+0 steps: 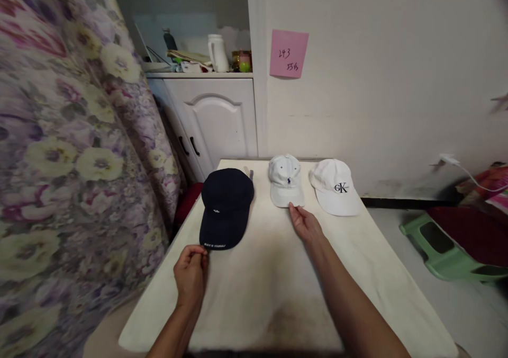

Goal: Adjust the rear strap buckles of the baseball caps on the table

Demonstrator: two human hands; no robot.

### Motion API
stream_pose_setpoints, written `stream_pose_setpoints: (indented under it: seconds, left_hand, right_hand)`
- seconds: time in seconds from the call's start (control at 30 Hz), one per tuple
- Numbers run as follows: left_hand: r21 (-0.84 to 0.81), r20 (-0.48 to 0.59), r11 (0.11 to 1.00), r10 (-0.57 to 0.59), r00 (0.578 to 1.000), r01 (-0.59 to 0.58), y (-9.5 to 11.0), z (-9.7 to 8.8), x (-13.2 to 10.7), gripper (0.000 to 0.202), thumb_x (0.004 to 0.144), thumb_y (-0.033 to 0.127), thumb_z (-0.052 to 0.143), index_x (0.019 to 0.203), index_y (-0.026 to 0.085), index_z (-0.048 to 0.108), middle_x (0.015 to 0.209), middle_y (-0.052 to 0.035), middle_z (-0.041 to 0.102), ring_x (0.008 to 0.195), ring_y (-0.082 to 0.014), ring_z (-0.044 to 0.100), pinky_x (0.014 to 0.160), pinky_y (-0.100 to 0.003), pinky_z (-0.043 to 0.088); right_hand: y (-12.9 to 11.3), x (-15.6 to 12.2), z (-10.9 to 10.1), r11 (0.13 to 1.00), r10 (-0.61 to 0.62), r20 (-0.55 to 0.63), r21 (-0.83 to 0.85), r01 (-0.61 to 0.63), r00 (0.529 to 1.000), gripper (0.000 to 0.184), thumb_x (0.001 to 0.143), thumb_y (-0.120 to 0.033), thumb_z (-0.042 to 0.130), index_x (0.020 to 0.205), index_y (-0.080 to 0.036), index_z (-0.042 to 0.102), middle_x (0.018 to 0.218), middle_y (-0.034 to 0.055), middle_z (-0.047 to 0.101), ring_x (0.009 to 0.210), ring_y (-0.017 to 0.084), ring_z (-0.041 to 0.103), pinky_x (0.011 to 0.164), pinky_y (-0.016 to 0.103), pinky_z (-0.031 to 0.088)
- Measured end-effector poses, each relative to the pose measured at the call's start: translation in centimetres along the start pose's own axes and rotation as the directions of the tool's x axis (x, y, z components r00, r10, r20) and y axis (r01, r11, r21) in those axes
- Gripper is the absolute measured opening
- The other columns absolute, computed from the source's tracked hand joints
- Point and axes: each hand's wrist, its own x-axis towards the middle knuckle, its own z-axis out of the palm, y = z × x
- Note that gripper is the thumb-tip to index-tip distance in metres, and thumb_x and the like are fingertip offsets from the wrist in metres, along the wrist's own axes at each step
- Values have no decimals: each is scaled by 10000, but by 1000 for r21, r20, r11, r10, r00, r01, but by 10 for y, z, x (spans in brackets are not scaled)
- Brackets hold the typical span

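A navy baseball cap [227,194] lies on the left of the table, its brim with small white lettering towards me. My left hand [190,273] is closed at the left front corner of that brim, pinching its edge. In the middle, a small pale baseball cap [284,171] with a dark embroidered logo rests with its brim facing me. The thumb and fingers of my right hand [305,223] are closed on the front edge of its brim. To the right lies a white baseball cap [335,186] with black letters, touched by neither hand.
The caps lie on a pale table [270,284] against the wall. A floral curtain [87,151] hangs at left. Behind is a white cabinet [218,114] with a white jug [218,53] on its shelf. A green stool [436,247] stands at right; a pink note [289,54] is on the wall.
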Motion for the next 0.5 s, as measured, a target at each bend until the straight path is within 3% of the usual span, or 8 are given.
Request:
stream_pose_setpoints:
  seconds: [0.23, 0.5]
  left_hand:
    - [15, -5, 1000, -22, 1000, 22, 2, -1, -1, 56, 661, 175, 599, 642, 196, 551, 614, 46, 534, 486, -89, 400, 449, -197, 287]
    - [-7, -5, 999, -40, 999, 40, 4, 0, 0, 60, 640, 170, 602, 633, 192, 546, 614, 45, 527, 495, -85, 398, 446, -190, 286]
  right_hand:
    - [5, 25, 9, 1000, -7, 7, 20, 7, 1000, 136, 925, -59, 563, 865, -181, 563, 756, 4, 714, 697, 122, 742, 654, 247, 662]
    - [8, 12, 4, 1000, -12, 85, 9, 11, 996, 173, 872, -45, 626, 776, -180, 576, 625, -38, 690, 577, 90, 699, 618, 195, 633]
